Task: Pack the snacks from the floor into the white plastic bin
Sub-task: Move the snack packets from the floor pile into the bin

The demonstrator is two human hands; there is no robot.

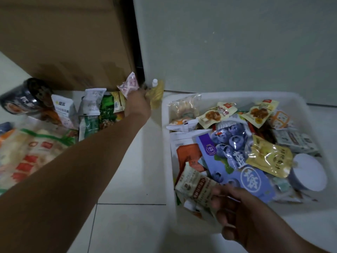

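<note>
Yellow pouch — gripped in left hand, cap up, beside snack pile. White bin lies just right of grip — left hand nearer. Right hand at bin's near edge, fingers curled on beige packet.

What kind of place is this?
Probably a room in a home, seen low down: pale tiled floor, a plain wall, a big cardboard box and a white plastic bin of snacks.

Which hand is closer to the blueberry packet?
Right. The right hand is beside the blueberry packet; the left hand grips a yellow pouch outside the bin.
</note>
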